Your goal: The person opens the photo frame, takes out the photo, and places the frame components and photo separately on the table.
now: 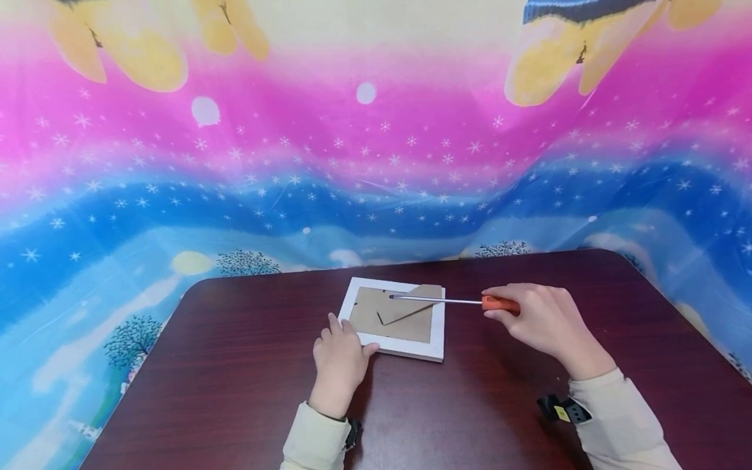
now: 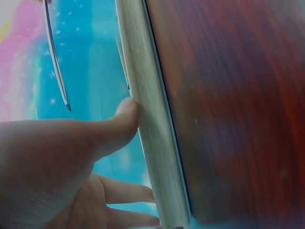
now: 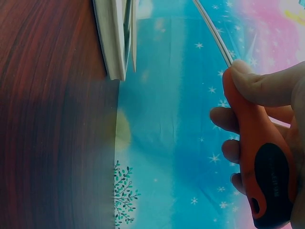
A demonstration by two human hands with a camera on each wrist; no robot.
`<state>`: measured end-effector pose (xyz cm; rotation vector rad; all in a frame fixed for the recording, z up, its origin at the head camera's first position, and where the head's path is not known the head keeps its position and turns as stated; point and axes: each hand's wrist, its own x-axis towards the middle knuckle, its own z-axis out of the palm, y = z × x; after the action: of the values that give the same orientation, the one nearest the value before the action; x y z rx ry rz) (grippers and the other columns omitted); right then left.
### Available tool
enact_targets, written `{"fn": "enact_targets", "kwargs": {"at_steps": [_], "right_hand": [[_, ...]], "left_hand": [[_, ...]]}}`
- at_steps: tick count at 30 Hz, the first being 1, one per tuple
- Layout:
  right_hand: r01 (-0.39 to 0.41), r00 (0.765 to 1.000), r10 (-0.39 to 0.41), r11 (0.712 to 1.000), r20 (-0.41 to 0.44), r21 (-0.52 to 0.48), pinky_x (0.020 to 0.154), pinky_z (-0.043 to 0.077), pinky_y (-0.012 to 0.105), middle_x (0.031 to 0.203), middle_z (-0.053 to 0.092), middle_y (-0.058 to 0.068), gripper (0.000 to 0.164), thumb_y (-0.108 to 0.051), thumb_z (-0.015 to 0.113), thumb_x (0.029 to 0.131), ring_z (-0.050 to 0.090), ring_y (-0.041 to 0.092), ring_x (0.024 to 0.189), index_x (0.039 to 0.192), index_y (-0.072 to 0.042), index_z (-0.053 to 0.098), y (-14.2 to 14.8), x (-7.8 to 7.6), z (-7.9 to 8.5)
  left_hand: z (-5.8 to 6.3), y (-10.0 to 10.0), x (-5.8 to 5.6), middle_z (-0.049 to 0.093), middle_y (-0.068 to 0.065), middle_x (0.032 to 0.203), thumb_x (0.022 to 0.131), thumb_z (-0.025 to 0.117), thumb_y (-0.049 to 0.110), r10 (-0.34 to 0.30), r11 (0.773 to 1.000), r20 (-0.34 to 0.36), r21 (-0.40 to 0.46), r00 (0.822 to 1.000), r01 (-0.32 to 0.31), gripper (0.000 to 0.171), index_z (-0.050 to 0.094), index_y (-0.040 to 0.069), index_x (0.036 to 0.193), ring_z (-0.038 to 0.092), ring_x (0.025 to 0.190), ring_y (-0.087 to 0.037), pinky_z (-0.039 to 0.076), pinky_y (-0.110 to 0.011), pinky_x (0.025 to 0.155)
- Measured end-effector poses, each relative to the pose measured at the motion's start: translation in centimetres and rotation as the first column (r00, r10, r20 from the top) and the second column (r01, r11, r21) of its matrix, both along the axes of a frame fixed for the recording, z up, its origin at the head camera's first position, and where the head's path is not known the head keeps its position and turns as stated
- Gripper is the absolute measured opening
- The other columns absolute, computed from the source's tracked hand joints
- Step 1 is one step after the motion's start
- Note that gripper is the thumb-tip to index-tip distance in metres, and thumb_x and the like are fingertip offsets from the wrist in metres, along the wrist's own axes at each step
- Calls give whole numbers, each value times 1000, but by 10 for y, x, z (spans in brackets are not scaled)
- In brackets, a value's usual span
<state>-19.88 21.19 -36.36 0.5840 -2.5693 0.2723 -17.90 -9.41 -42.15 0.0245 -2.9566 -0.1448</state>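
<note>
A white picture frame (image 1: 405, 351) lies face down on the table, its brown backing board (image 1: 367, 313) upward. A brown easel flap (image 1: 426, 294) slants over the backing at the upper right, and small dark tabs show along the board's edges. My left hand (image 1: 341, 356) holds the frame's near left corner, thumb at the near side and fingers along the left side. In my right hand (image 1: 543, 320) is an orange-handled screwdriver (image 3: 259, 124), gripped by the handle. Its metal shaft points left across the frame, with the tip (image 1: 391, 297) over the backing board; the left wrist view shows that tip raised above the frame.
The dark red-brown wooden table (image 1: 247, 365) has rounded far corners. Behind it hangs a pink and blue cloth (image 1: 329, 156) with snowflakes, meeting the table's far edge. A black strap with a device (image 1: 564, 410) sits at the right wrist, and another dark strap (image 1: 352, 434) at the left.
</note>
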Motion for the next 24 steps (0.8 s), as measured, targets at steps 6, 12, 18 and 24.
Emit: {"fn": "enact_targets", "kwargs": {"at_steps": [6,12,18,24], "right_hand": [[-3,1000,3,1000,-9,-2,40,30,24,75,75,1,32,-35,77,69,39,8,46,99,-22,75,0,0,0],[-10,1000,10,1000,-21,-6,41,31,24,75,75,0,32,-35,77,69,41,8,47,98,-23,75,-1,1,1],[-4,1000,4,1000,-27,-5,41,32,25,75,75,0,31,-33,77,68,42,8,48,97,-23,76,-1,2,2],[0,1000,0,1000,-1,-12,41,32,25,76,76,1,30,-31,78,68,41,8,48,97,-22,76,-3,2,0]], "left_hand": [[2,9,5,63,-28,122,78,66,48,-1,1000,-50,-23,999,0,70,61,-11,115,62,95,-37,55,-45,75],[8,19,11,71,-22,98,78,69,42,-20,999,-80,-29,997,18,55,68,-9,99,65,80,-31,55,-41,67],[10,20,13,66,-15,75,74,73,39,-39,999,-105,-36,994,35,45,70,-4,86,63,69,-28,52,-38,59],[9,3,6,68,-13,81,73,73,39,-30,1000,-80,0,996,30,44,69,-1,92,64,74,-29,53,-42,62]]}}
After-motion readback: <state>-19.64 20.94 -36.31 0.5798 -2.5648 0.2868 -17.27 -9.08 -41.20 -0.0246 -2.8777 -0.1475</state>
